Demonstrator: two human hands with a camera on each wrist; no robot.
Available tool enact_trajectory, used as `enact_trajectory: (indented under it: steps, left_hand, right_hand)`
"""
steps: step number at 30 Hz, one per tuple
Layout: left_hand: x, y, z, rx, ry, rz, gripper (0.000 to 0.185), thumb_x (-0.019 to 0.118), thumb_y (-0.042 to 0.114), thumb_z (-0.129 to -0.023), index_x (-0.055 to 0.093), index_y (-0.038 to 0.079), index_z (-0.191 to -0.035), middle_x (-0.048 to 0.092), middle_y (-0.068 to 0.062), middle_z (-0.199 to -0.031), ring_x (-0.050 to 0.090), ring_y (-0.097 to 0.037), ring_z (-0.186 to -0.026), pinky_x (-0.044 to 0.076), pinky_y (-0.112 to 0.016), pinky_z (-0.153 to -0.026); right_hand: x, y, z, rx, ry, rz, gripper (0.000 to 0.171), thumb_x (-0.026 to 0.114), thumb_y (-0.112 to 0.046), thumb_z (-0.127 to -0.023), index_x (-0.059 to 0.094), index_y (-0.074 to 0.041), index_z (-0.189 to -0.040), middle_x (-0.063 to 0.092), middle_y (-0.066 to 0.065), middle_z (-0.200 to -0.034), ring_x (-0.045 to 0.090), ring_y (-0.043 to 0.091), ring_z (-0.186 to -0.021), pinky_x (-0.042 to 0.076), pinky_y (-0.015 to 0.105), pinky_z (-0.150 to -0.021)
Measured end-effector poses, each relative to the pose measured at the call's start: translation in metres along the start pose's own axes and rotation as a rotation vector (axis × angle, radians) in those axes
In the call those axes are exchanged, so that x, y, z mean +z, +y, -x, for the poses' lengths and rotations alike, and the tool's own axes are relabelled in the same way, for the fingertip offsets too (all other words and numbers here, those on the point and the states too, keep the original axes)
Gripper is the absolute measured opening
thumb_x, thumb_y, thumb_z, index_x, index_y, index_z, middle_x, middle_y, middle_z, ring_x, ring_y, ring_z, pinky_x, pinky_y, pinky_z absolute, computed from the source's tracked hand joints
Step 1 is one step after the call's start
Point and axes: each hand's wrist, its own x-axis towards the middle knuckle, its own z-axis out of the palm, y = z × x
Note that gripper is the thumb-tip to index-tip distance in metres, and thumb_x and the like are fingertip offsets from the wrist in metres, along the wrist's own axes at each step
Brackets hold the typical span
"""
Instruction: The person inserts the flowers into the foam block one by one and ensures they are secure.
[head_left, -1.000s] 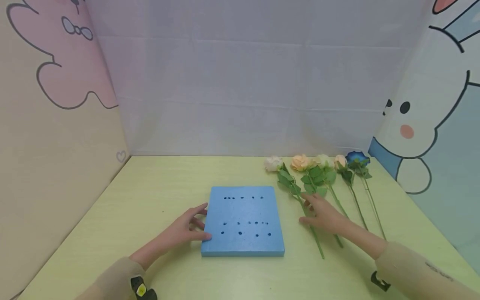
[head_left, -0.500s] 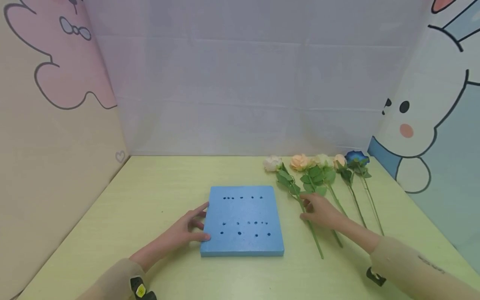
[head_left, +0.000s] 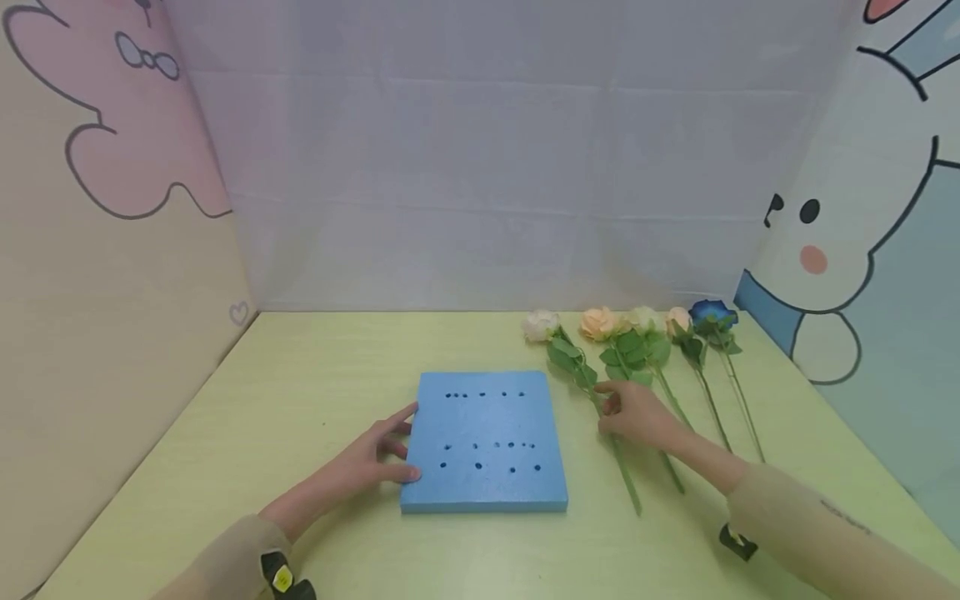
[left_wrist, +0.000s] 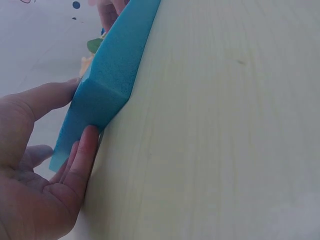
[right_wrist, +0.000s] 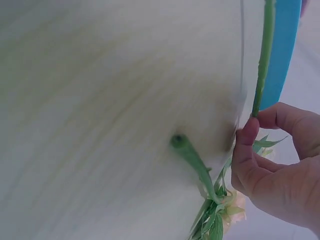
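Note:
A blue foam board (head_left: 483,425) with several small dark holes lies flat on the table. My left hand (head_left: 371,457) holds its left edge, thumb on the upper rim and the other fingers against the side; the left wrist view shows the fingers (left_wrist: 89,142) at its lower edge. My right hand (head_left: 641,414) pinches the green stem (right_wrist: 265,60) of a pale pinkish-white artificial rose (head_left: 542,326) between thumb and fingertips. This stem slants beside the board's right edge, its leaves (head_left: 572,360) beyond the hand.
Several other artificial roses lie to the right: a peach rose (head_left: 599,323), a cream rose (head_left: 645,319), a small peach bud (head_left: 678,319) and a blue rose (head_left: 712,313). A pale curtain (head_left: 480,183) closes off the table's (head_left: 322,358) back edge.
My right hand has closed its thumb and fingers on the pale rose's stem, and the flower has shifted slightly left. The left hand and the board stay in place.

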Motion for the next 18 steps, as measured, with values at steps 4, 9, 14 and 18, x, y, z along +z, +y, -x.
enact_trajectory:
  steps: [4, 9, 14, 18]
  left_hand:
    - [0.0, 0.002, 0.001, 0.0, 0.003, 0.0, 0.098, 0.083, 0.028, -0.079, 0.025, 0.025, -0.157, 0.045, -0.011, -0.15, 0.055, -0.02, -0.116, 0.046, -0.043, -0.092]
    - [0.0, 0.001, 0.002, 0.002, 0.0, 0.002, 0.098, 0.083, 0.028, -0.079, 0.025, 0.025, -0.157, 0.045, -0.011, -0.15, 0.055, -0.02, -0.116, 0.046, -0.043, -0.092]
    - [0.0, 0.0, 0.002, 0.001, 0.002, -0.003, 0.097, 0.083, 0.029, -0.079, 0.025, 0.026, -0.157, 0.045, -0.011, -0.15, 0.055, -0.02, -0.116, 0.046, -0.042, -0.09]
    - [0.0, 0.001, 0.002, 0.006, 0.002, -0.003, 0.097, 0.083, 0.029, -0.079, 0.025, 0.025, -0.158, 0.045, -0.012, -0.149, 0.055, -0.02, -0.116, 0.045, -0.039, -0.088]
  right_hand:
    - [-0.003, 0.003, -0.002, -0.02, -0.011, 0.013, 0.057, 0.067, -0.003, -0.079, 0.052, 0.015, -0.131, 0.07, 0.011, -0.08, 0.059, 0.012, -0.061, 0.048, 0.027, -0.058]
    - [-0.007, 0.012, -0.006, -0.024, -0.089, -0.083, 0.059, 0.067, -0.007, -0.086, 0.046, 0.014, -0.137, 0.071, 0.009, -0.08, 0.062, 0.014, -0.057, 0.051, 0.03, -0.058]
    - [-0.014, 0.017, -0.007, 0.019, -0.226, -0.296, 0.069, 0.067, -0.008, -0.091, 0.032, 0.016, -0.145, 0.065, 0.015, -0.093, 0.066, 0.016, -0.066, 0.059, 0.033, -0.066]
    - [-0.018, 0.017, -0.007, 0.039, -0.28, -0.39, 0.074, 0.067, -0.008, -0.091, 0.026, 0.016, -0.148, 0.063, 0.018, -0.103, 0.068, 0.016, -0.076, 0.06, 0.033, -0.073]
